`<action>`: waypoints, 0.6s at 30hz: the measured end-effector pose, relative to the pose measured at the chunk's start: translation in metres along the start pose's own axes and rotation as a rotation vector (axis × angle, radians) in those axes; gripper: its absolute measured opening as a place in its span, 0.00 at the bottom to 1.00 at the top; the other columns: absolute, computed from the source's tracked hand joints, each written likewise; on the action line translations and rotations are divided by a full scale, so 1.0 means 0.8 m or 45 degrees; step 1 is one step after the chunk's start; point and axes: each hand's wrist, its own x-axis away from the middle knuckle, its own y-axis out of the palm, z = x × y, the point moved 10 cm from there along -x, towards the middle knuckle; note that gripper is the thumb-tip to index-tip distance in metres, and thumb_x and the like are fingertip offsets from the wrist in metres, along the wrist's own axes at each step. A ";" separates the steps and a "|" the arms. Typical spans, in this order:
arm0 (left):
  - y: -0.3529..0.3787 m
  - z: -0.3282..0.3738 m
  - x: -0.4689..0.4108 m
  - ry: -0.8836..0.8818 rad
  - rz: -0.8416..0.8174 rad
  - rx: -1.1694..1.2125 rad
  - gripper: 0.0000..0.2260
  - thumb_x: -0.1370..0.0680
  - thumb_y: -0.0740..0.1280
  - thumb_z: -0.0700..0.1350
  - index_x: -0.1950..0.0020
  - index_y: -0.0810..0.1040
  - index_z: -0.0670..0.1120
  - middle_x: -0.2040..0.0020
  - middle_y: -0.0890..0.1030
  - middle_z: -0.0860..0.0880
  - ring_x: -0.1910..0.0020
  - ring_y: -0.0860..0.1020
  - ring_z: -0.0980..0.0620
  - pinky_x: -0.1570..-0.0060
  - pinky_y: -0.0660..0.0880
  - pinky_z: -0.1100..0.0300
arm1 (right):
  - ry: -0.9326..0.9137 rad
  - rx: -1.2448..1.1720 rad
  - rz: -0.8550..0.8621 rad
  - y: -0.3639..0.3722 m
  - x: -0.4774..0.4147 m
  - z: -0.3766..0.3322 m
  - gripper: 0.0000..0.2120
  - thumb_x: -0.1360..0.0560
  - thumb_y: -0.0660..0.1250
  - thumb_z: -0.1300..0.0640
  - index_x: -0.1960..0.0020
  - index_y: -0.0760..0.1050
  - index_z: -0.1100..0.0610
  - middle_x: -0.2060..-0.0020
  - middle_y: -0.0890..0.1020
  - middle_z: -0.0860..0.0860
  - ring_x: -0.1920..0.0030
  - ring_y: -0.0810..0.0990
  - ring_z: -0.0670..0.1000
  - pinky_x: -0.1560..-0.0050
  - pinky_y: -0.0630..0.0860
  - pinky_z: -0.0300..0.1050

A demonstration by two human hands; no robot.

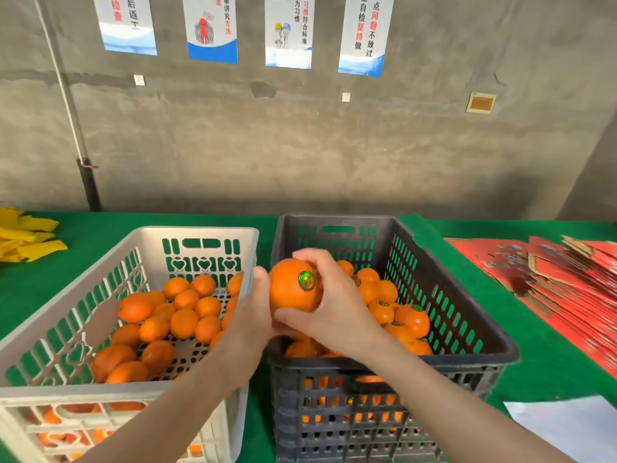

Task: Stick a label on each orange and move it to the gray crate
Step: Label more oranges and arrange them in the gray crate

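Observation:
Both hands hold one orange (288, 289) above the left rim of the dark gray crate (460, 289). A round green label (306, 280) sticks on its front. My left hand (250, 312) cups the orange from the left and below. My right hand (330, 302) curls round its right side, fingers over the top and thumb under it. Inside the gray crate lie several labelled oranges (397, 312). The white crate (207, 233) on the left holds several oranges (173, 315) with no label showing.
A green cloth (100, 228) covers the table. Red flat cartons (561, 289) lie stacked at the right, and a white sheet (567, 426) at the lower right. Yellow material (23, 235) sits at the far left. A concrete wall with posters stands behind.

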 end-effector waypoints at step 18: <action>0.039 0.003 -0.039 0.585 -0.014 -1.243 0.18 0.27 0.64 0.31 0.39 0.74 0.41 0.42 0.77 0.42 0.44 0.76 0.44 0.47 0.71 0.58 | 0.356 0.487 -1.355 0.106 0.043 0.168 0.32 0.29 0.74 0.56 0.32 0.61 0.57 0.38 0.72 0.55 0.41 0.73 0.54 0.42 0.72 0.46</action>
